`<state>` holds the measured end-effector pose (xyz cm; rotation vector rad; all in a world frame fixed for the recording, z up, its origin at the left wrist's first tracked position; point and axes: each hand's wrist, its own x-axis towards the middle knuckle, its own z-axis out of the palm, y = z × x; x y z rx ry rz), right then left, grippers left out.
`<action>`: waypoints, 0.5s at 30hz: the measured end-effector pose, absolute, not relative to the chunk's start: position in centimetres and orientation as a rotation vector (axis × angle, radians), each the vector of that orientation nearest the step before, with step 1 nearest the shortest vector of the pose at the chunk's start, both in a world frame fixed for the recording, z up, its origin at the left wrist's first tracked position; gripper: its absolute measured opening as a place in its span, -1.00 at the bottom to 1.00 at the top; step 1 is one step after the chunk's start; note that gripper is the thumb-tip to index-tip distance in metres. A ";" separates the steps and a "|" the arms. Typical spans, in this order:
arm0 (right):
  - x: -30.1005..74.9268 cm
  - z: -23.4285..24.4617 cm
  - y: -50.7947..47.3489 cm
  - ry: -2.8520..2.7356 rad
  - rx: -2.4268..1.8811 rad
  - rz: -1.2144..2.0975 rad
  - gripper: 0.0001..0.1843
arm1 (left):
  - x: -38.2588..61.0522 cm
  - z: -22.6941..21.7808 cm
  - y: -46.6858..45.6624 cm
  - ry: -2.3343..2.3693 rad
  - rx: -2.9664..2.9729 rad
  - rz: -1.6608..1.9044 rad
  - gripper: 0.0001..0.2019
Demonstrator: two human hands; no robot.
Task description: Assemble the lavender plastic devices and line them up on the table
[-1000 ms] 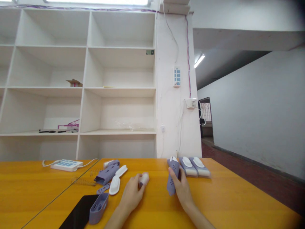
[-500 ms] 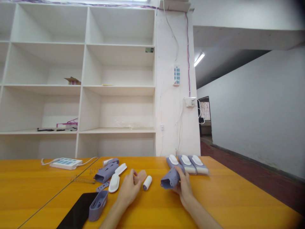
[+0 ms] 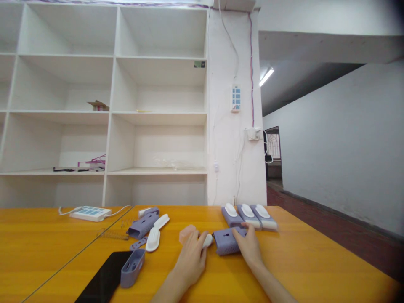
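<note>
My left hand [image 3: 192,257] is closed around a small white cylinder [image 3: 207,241], with thumb and fingers on either side of it. A pinkish translucent piece [image 3: 186,233] lies just beyond those fingers. In my right hand [image 3: 251,247] is a purple perforated plastic housing [image 3: 227,242], gripped at its right end. The housing lies on its side at the table, its other end pointing toward the white cylinder. Behind it stand several purple units with white oval tops [image 3: 248,211] in a row.
On the left lie another purple housing [image 3: 143,226], white oval covers [image 3: 153,240], a flat purple piece [image 3: 138,244], thin springs [image 3: 113,234] and an open purple shell [image 3: 132,268]. A black flat slab [image 3: 102,277] and a white power strip [image 3: 90,213] rest on the orange table [image 3: 303,269].
My left hand has moved right from the pinkish piece and taken hold of the white cylinder. My right hand has turned and lowered the purple housing, so its open end no longer faces me.
</note>
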<state>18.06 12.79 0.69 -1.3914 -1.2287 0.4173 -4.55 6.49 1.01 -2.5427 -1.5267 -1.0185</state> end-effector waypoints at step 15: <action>17.7 2.5 9.7 -1.875 -1.478 -0.048 -0.52 | -6.2 1.6 6.3 -1.465 -2.715 -1.251 -0.89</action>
